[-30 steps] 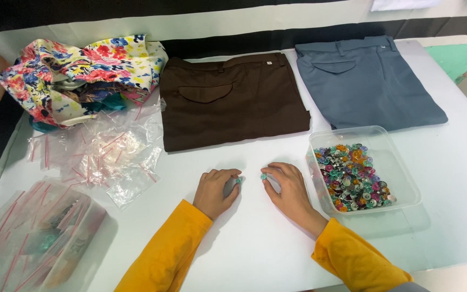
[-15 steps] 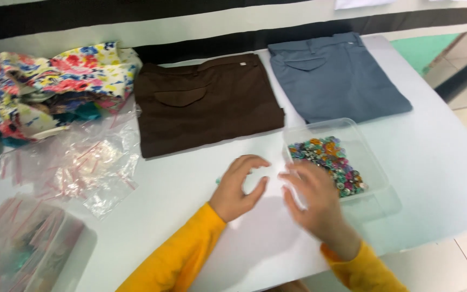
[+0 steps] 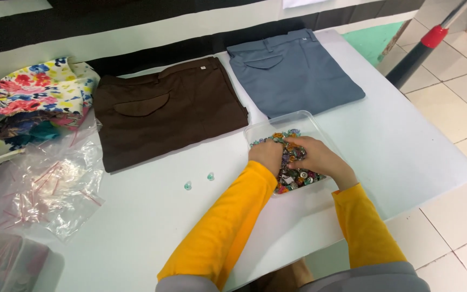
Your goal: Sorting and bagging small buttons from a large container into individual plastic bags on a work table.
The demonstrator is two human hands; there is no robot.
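Your yellow sleeves come up from the counter's near edge, and both of your hands are down inside the clear plastic tray that sits toward the right edge of the white counter. Your left hand rests on the left part of the heap of small multicoloured beads, fingers curled down into them. Your right hand lies just beside it, its fingers bent and pressed among the beads; whether either hand is pinching a bead you cannot tell, since the fingertips are buried in the pile. Left of the tray, on the bare counter, lie two small pale green beads, near each other and apart from your hands. Farther left, toward the left edge, lies a loose heap of clear zip bags with red strips. Beyond the tray, at the far edge, blue-grey folded trousers lie flat, the tray's far corner just touching them. Brown folded trousers lie just beside them to the left. At the far left corner is a bundle of floral cloth.
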